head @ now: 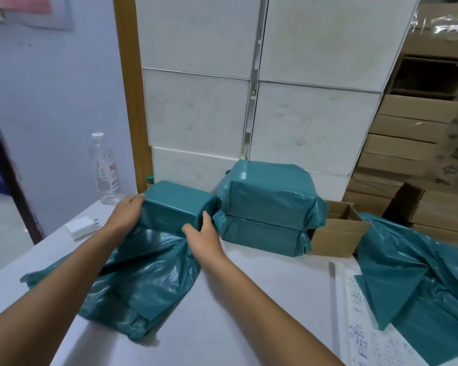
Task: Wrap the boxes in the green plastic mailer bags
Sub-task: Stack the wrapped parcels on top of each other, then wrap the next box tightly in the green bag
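A box inside a green mailer bag (173, 204) rests on the white table (262, 299), with the bag's loose open end (143, 286) spread toward me. My left hand (127, 212) grips the bagged box's left side. My right hand (204, 233) presses on its front right corner. To the right, two wrapped green parcels (270, 207) are stacked one on the other. A pile of loose green mailer bags (413, 273) lies at the right edge of the table.
Tall stacks of white boxes (249, 107) stand right behind the parcels. An open cardboard box (336, 233) sits beside the stack, with brown cartons (413, 128) behind. A clear water bottle (103, 167) and a white charger (81, 227) are at left. Printed sheets (368, 334) lie at right.
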The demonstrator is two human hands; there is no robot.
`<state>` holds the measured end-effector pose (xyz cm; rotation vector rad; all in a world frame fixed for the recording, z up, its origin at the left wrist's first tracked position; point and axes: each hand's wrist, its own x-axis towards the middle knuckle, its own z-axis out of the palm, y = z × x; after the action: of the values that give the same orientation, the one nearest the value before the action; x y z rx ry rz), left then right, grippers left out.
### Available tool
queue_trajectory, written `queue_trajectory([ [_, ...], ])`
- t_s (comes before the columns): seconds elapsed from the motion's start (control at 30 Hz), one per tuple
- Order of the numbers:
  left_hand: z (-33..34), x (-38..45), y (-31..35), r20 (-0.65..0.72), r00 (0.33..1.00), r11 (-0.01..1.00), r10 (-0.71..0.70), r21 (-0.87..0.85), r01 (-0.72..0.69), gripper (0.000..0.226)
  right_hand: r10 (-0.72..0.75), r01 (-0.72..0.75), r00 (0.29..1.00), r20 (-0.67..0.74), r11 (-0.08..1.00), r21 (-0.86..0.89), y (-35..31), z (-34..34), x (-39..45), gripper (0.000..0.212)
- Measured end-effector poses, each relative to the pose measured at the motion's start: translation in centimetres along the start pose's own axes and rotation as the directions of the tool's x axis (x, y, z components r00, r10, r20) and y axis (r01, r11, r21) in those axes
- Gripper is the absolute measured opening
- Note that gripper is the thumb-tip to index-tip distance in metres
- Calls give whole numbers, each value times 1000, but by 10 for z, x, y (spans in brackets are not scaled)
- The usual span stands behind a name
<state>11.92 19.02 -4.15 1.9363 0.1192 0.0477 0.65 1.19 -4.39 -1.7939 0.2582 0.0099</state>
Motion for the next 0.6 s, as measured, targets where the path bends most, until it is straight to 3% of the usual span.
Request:
queue_trajectory([
  [0.27, -15, -14, 2, -113, 992, 997, 62, -36, -67, 41, 1, 1, 1000, -16, 997, 76, -8, 12, -9, 88],
  [0.47, -24, -40, 6, -122, 988, 993, 99, -47, -105, 42, -36, 37, 999, -18, 997, 67, -10, 5, -29, 82],
  [0.6, -23, -70, 8, -124, 984, 990, 127, -44, -133, 38, -38, 42, 998, -54, 996, 80, 0, 4, -47, 89],
])
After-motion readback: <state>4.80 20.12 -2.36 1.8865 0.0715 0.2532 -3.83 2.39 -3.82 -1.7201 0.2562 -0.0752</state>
